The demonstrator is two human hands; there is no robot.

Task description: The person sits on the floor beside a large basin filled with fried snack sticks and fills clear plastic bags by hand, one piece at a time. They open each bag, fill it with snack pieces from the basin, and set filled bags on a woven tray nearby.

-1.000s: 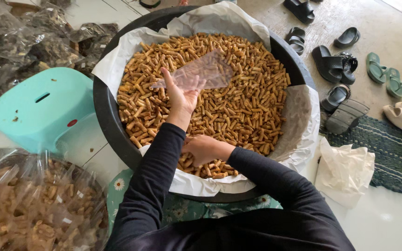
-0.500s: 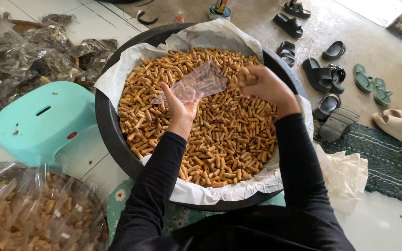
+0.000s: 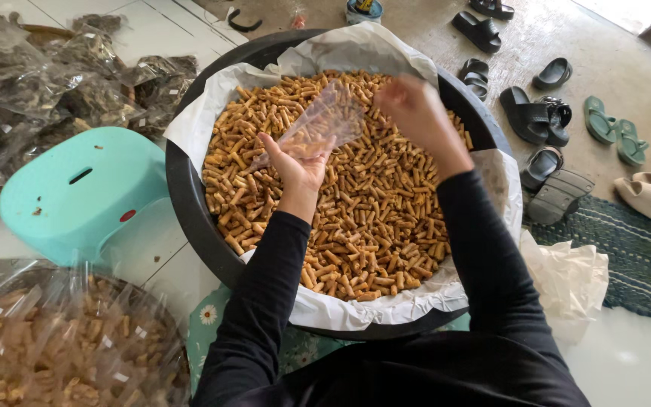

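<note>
Left of the black tub [image 3: 190,218] stands a turquoise stool [image 3: 77,192]. Over the tub's snack sticks [image 3: 356,226], our left hand [image 3: 299,167] pinches a clear plastic bag [image 3: 324,120]: light, limp, slippery, best gripped at its mouth. Our right hand [image 3: 416,113] hovers beside it, blurred; we cannot tell its grip.

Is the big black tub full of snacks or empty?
Full. The black tub is heaped with brown snack sticks nearly to its paper-lined rim.
</note>
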